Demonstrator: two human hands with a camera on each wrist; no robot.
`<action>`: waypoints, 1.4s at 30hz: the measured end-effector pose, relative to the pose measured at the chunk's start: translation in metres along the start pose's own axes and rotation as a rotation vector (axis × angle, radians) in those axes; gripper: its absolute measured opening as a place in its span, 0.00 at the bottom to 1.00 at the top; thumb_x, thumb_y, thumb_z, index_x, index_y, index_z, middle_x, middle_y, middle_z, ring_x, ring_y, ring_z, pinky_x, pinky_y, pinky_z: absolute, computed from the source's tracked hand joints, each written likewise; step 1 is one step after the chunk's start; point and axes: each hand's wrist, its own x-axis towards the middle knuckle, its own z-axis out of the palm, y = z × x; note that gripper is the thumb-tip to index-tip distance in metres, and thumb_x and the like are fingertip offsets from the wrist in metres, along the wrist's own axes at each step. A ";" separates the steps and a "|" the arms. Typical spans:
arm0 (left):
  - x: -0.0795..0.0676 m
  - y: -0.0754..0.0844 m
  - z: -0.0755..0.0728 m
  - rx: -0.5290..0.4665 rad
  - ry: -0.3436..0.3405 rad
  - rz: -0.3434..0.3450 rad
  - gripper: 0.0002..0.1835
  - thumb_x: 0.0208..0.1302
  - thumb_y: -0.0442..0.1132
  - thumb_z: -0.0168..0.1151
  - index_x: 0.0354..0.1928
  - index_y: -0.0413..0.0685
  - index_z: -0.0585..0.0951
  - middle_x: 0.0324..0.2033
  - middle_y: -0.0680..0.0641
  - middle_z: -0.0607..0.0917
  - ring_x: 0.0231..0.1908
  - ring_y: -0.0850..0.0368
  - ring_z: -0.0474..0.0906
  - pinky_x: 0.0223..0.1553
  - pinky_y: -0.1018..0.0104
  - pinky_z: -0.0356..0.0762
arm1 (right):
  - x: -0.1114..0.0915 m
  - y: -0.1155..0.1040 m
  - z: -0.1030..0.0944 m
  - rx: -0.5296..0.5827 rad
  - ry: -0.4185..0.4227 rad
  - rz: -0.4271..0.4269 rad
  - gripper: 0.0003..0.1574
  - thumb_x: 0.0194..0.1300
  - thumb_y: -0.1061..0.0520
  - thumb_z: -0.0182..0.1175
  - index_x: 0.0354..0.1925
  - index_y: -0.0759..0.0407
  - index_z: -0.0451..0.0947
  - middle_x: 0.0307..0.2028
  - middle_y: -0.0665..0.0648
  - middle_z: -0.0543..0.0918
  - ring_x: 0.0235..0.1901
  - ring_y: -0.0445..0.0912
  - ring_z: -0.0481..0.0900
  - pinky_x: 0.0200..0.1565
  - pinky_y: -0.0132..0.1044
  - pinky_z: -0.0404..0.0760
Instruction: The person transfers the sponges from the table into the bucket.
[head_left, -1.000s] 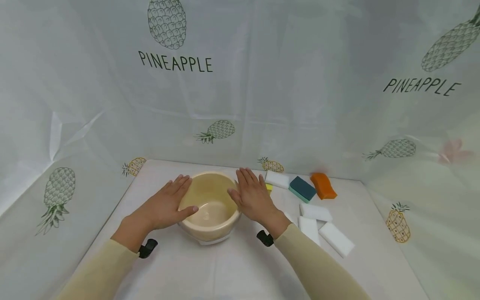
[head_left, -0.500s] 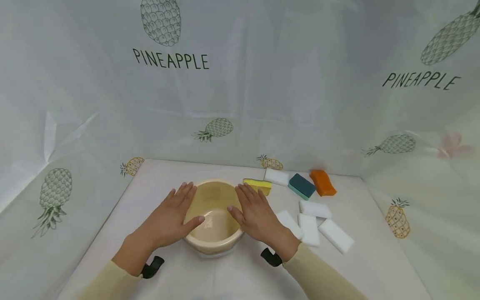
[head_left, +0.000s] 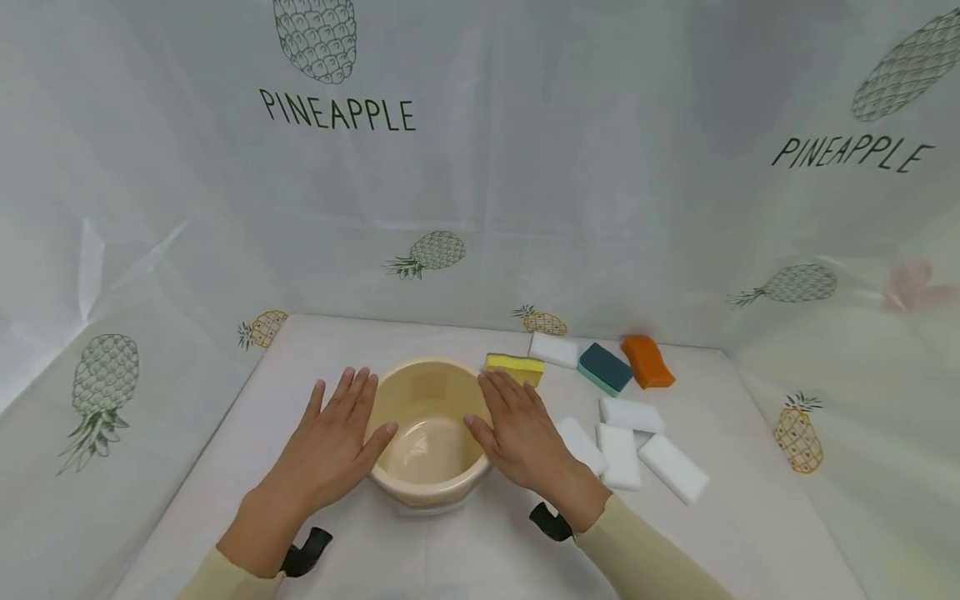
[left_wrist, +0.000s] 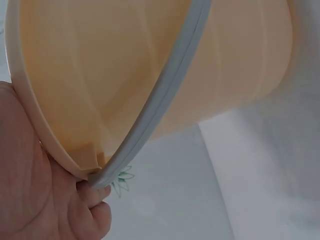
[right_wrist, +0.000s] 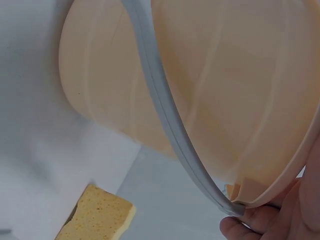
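White covered tabletop (head_left: 495, 554) beneath a round, cream, plastic-looking bucket (head_left: 431, 392), upright; left hand (head_left: 327, 443) and right hand (head_left: 523, 437) at its opposite sides, fingers straight, touching rim (head_left: 427, 495), gripping nothing. Probably light, stiff, slippery; best hold: its curved grey handle (right_wrist: 170, 115).

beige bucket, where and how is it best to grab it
Probably by the rim of the beige bucket, taken at two opposite points, coming in from its left and right sides together. It stands upright and open-topped, so the rim offers a thin edge; the grey handle hangs across the near side, not raised.
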 end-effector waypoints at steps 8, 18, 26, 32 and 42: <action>0.000 -0.001 0.002 0.010 -0.002 0.004 0.45 0.82 0.64 0.45 0.82 0.34 0.57 0.81 0.35 0.59 0.82 0.36 0.50 0.80 0.32 0.41 | -0.003 0.001 0.001 -0.008 0.037 -0.016 0.41 0.81 0.41 0.54 0.77 0.67 0.66 0.76 0.65 0.70 0.79 0.59 0.62 0.76 0.64 0.63; 0.004 -0.009 0.004 -0.027 -0.041 0.054 0.45 0.81 0.65 0.44 0.82 0.34 0.56 0.82 0.36 0.57 0.83 0.37 0.49 0.81 0.34 0.45 | -0.016 0.017 0.005 -0.017 0.161 0.028 0.38 0.79 0.41 0.58 0.72 0.66 0.72 0.69 0.65 0.77 0.72 0.61 0.71 0.73 0.61 0.70; 0.006 -0.010 0.005 -0.055 -0.044 0.070 0.45 0.82 0.64 0.45 0.82 0.34 0.55 0.82 0.35 0.57 0.83 0.37 0.48 0.81 0.35 0.46 | -0.052 0.072 0.008 -0.250 0.298 0.132 0.41 0.70 0.41 0.68 0.65 0.70 0.75 0.58 0.69 0.81 0.61 0.65 0.74 0.65 0.62 0.73; 0.008 -0.012 0.003 -0.028 -0.050 0.084 0.45 0.82 0.63 0.46 0.82 0.33 0.55 0.82 0.35 0.56 0.83 0.37 0.48 0.81 0.35 0.44 | -0.081 0.111 0.010 -0.398 0.304 0.107 0.46 0.66 0.36 0.67 0.60 0.75 0.74 0.53 0.73 0.80 0.54 0.68 0.74 0.57 0.65 0.74; 0.013 -0.014 0.002 -0.083 -0.099 0.126 0.46 0.81 0.63 0.47 0.83 0.35 0.53 0.83 0.37 0.54 0.84 0.39 0.45 0.82 0.36 0.43 | -0.103 0.125 0.029 -0.536 0.220 0.140 0.52 0.52 0.28 0.76 0.49 0.74 0.76 0.42 0.71 0.81 0.45 0.66 0.77 0.48 0.62 0.77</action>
